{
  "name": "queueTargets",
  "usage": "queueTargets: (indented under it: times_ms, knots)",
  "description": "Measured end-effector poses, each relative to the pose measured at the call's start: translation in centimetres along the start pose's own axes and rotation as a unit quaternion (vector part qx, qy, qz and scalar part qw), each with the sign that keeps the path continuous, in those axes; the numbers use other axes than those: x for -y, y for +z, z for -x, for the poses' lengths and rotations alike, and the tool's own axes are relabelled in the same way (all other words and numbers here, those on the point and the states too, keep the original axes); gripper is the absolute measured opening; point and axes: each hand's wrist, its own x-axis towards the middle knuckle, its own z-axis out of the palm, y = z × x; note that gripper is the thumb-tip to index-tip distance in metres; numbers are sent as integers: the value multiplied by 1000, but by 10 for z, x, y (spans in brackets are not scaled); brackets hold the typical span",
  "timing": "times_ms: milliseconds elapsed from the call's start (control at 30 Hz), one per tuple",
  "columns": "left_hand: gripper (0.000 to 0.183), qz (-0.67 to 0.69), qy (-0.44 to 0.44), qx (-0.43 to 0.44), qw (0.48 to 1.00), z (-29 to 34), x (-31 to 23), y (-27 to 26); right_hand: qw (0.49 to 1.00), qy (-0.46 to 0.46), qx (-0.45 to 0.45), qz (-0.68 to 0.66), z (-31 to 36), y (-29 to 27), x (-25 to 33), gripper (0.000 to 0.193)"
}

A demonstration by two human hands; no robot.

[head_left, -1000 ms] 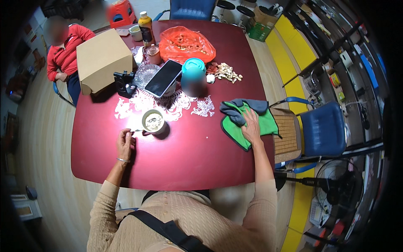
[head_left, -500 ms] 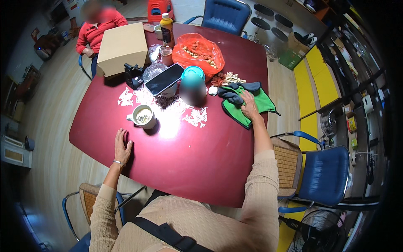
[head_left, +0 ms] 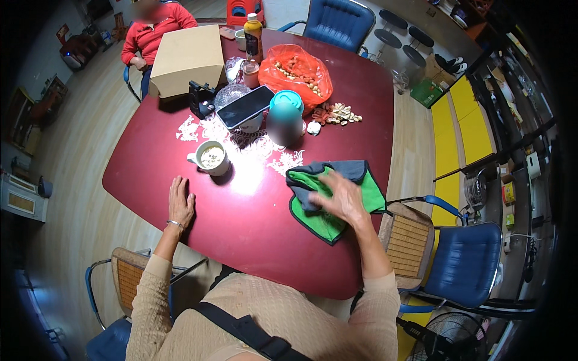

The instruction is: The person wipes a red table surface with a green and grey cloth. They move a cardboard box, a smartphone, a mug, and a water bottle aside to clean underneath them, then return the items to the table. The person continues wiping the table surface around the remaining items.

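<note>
A green and grey cloth [head_left: 373,188] with a dark edging lies rumpled near the right side of the red table. On top of it is my right hand [head_left: 344,198], slightly blurred, its thumb and fingers spread apart. My left hand [head_left: 181,203] rests flat on the table's left part with its fingers stretched out, holding nothing. Just beyond that hand stands a white mug [head_left: 212,159] with a pale drink and bits floating in it.
Behind the mug are a smartphone [head_left: 245,108], a cup with a turquoise lid [head_left: 286,99], a red bag of nuts [head_left: 319,78], loose shells [head_left: 343,114], a bottle [head_left: 253,42] and a cardboard box [head_left: 188,60]. A person in red [head_left: 153,36] sits at the far left. Chairs [head_left: 406,243] flank the table.
My right hand has drawn the cloth toward me and a little left, away from the shells. My left hand stays by the mug. The view has shifted slightly.
</note>
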Motion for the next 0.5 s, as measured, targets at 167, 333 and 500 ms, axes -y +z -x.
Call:
queueTargets:
  times_ms: [167,333,500]
  knots:
    - [49,-16,-1,2,1000,-4,-2,1,979,-82,-181,37,-98,23,-26,45]
    - [49,-15,-6,-12,1000,0,-3,1,983,-113,-145,16,-168,76,-54,47]
    - [49,-16,-6,-12,1000,-2,-10,-3,987,-109,-121,-15,-182,93,-71,42]
